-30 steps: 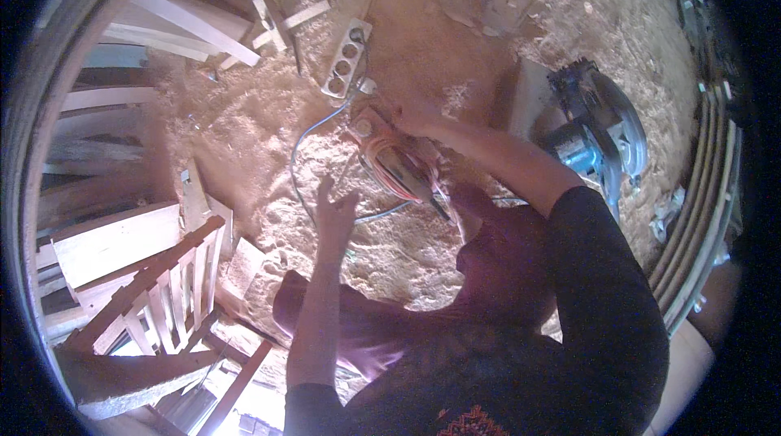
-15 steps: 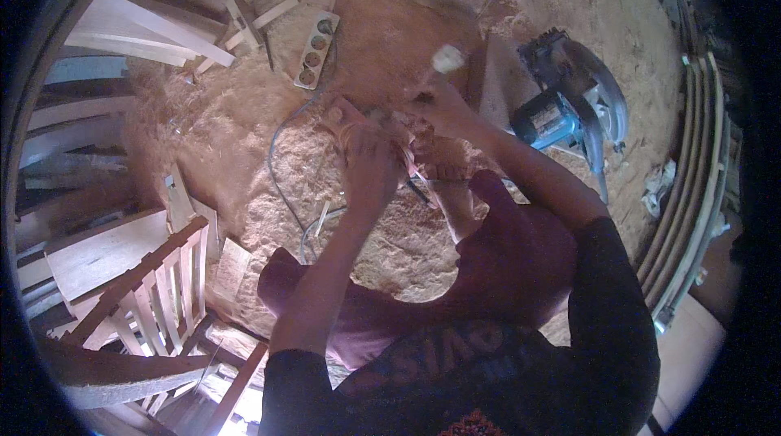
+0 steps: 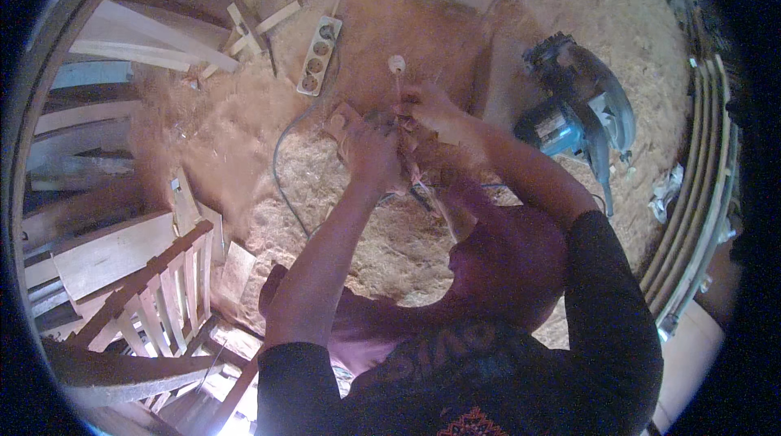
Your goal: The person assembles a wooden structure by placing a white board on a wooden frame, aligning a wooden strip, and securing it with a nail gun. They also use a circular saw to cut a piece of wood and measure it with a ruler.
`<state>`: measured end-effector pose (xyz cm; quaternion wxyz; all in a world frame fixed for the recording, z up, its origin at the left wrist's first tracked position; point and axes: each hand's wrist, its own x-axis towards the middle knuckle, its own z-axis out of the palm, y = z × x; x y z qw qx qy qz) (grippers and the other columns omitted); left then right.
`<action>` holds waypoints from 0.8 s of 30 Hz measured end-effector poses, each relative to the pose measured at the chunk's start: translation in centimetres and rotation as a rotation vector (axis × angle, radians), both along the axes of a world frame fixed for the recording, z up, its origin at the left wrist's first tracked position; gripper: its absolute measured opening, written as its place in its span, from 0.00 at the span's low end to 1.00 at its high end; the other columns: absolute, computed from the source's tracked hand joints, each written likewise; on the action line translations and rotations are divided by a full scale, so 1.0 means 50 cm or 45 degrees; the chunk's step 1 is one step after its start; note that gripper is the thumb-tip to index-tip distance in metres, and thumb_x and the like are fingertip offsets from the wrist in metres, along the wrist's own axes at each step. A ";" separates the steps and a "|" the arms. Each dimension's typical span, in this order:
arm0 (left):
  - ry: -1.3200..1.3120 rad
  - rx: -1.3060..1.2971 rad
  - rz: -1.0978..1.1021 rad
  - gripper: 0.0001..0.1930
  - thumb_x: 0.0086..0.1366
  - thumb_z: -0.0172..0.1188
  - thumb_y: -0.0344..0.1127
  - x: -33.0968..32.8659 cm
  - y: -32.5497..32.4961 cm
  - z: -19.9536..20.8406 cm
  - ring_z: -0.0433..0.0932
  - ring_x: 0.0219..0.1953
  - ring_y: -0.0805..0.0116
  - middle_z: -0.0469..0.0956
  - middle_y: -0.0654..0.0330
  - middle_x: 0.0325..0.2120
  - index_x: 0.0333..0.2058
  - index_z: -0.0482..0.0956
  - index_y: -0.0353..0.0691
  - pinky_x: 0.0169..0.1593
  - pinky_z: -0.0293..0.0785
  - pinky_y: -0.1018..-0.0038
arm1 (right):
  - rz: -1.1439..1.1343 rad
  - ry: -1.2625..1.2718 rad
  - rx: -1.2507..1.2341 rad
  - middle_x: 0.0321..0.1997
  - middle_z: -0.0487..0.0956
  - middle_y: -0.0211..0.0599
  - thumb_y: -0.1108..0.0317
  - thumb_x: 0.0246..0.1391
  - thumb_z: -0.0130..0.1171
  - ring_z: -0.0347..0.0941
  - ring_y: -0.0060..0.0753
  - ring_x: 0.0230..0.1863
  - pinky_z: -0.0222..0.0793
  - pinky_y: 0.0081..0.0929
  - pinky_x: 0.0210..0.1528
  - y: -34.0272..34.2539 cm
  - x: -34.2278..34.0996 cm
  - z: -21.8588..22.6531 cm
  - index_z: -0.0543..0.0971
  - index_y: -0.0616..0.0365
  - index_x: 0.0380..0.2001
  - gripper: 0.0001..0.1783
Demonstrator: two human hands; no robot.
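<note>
**Both hands closed on a small power tool over the sawdust**

Your left hand (image 3: 370,151) and your right hand (image 3: 431,106) meet in the middle of the scene, above a floor thick with sawdust (image 3: 358,224). Both are curled shut around a small orange-toned power tool (image 3: 399,139), which sits between them and is mostly covered by your fingers, so you cannot make out its exact shape. A white plug (image 3: 396,64) on a thin cord stands just beyond your right hand.

A grey cable (image 3: 281,167) loops across the sawdust on the left of your hands and runs toward a pale power strip (image 3: 319,55) with three round sockets, lying farther away and to the left. Beside that strip, scraps of light wood (image 3: 256,25) lie crossed over one another.

To the right of your right forearm rests a circular saw (image 3: 582,111) with a blue body and a dark blade guard, well apart from your hands. Long curved strips (image 3: 691,208) run along the far right edge.

On the near left stands a slatted wooden frame (image 3: 163,298), with flat boards (image 3: 106,253) stacked beside it. Your knees in dark red trousers (image 3: 504,265) fill the near ground and hide the floor beneath your forearms. No readable labels or signs show on anything.
</note>
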<state>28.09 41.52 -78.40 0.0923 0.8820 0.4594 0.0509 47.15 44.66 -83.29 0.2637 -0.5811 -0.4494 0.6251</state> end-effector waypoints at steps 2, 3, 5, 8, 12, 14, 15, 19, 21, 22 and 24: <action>-0.022 0.071 0.043 0.16 0.62 0.57 0.37 0.008 -0.014 -0.020 0.83 0.50 0.51 0.86 0.54 0.42 0.46 0.86 0.41 0.57 0.73 0.58 | -0.033 -0.016 0.055 0.33 0.82 0.29 0.71 0.62 0.65 0.77 0.25 0.36 0.73 0.29 0.37 -0.003 0.006 0.000 0.83 0.61 0.43 0.08; -0.046 0.109 0.056 0.16 0.63 0.57 0.38 0.007 -0.018 -0.028 0.82 0.50 0.51 0.85 0.53 0.42 0.46 0.86 0.41 0.57 0.72 0.57 | -0.048 -0.024 0.059 0.33 0.82 0.29 0.71 0.62 0.65 0.77 0.25 0.36 0.74 0.29 0.38 -0.007 0.009 0.005 0.83 0.61 0.44 0.09; -0.137 0.211 0.056 0.16 0.63 0.57 0.39 0.008 -0.023 -0.036 0.81 0.50 0.49 0.84 0.53 0.43 0.46 0.85 0.41 0.57 0.71 0.53 | 0.091 -0.068 0.202 0.38 0.85 0.34 0.64 0.63 0.64 0.80 0.33 0.40 0.75 0.35 0.46 -0.020 0.015 0.023 0.84 0.56 0.45 0.11; -0.116 -0.244 0.265 0.13 0.64 0.57 0.38 0.003 -0.016 -0.030 0.80 0.50 0.47 0.82 0.50 0.44 0.44 0.82 0.40 0.56 0.68 0.46 | 0.459 -0.403 0.337 0.45 0.86 0.39 0.55 0.62 0.64 0.82 0.41 0.47 0.75 0.40 0.52 -0.044 0.022 0.057 0.85 0.52 0.48 0.17; -0.840 -0.759 0.543 0.09 0.64 0.57 0.35 0.002 -0.005 -0.012 0.79 0.49 0.43 0.81 0.48 0.42 0.41 0.78 0.40 0.52 0.68 0.44 | 0.756 -0.285 -0.096 0.47 0.86 0.43 0.55 0.64 0.61 0.82 0.41 0.49 0.76 0.37 0.53 -0.065 0.038 0.103 0.83 0.59 0.51 0.21; -0.569 -0.495 0.350 0.09 0.64 0.57 0.35 -0.008 -0.009 -0.006 0.79 0.49 0.42 0.81 0.48 0.43 0.42 0.77 0.39 0.51 0.68 0.44 | 0.876 -0.332 0.022 0.50 0.85 0.45 0.59 0.64 0.60 0.82 0.42 0.51 0.76 0.37 0.55 -0.081 0.054 0.125 0.82 0.59 0.54 0.20; -0.341 -0.296 0.242 0.10 0.64 0.57 0.35 -0.013 -0.011 -0.006 0.79 0.49 0.42 0.81 0.49 0.44 0.42 0.77 0.39 0.52 0.68 0.44 | 0.941 -0.408 0.176 0.53 0.84 0.46 0.61 0.63 0.60 0.82 0.43 0.54 0.76 0.37 0.56 -0.092 0.063 0.136 0.81 0.58 0.55 0.20; -0.376 -0.227 0.234 0.17 0.63 0.61 0.35 -0.027 -0.023 -0.003 0.78 0.50 0.41 0.80 0.48 0.46 0.49 0.76 0.35 0.56 0.67 0.44 | 0.811 0.047 0.288 0.58 0.83 0.44 0.69 0.60 0.59 0.81 0.44 0.57 0.75 0.36 0.60 -0.133 0.087 0.164 0.80 0.56 0.59 0.23; -0.368 -0.169 0.274 0.22 0.62 0.62 0.35 -0.016 -0.042 0.010 0.78 0.51 0.40 0.79 0.48 0.48 0.53 0.74 0.33 0.60 0.66 0.43 | 0.829 -0.061 0.350 0.57 0.83 0.41 0.71 0.60 0.60 0.81 0.39 0.56 0.74 0.34 0.61 -0.146 0.086 0.166 0.80 0.58 0.59 0.22; -0.479 -0.017 0.353 0.23 0.62 0.64 0.36 -0.006 -0.059 0.020 0.78 0.52 0.42 0.79 0.47 0.49 0.54 0.74 0.33 0.60 0.67 0.45 | 0.783 0.021 0.172 0.56 0.84 0.39 0.71 0.61 0.60 0.81 0.37 0.55 0.73 0.33 0.61 -0.151 0.085 0.165 0.80 0.58 0.59 0.22; -0.614 0.093 0.543 0.26 0.62 0.67 0.37 0.020 -0.106 0.045 0.79 0.54 0.44 0.79 0.46 0.51 0.56 0.73 0.33 0.61 0.70 0.48 | 0.552 0.319 -0.222 0.54 0.85 0.35 0.70 0.62 0.61 0.80 0.32 0.54 0.73 0.32 0.60 -0.159 0.073 0.157 0.81 0.59 0.57 0.20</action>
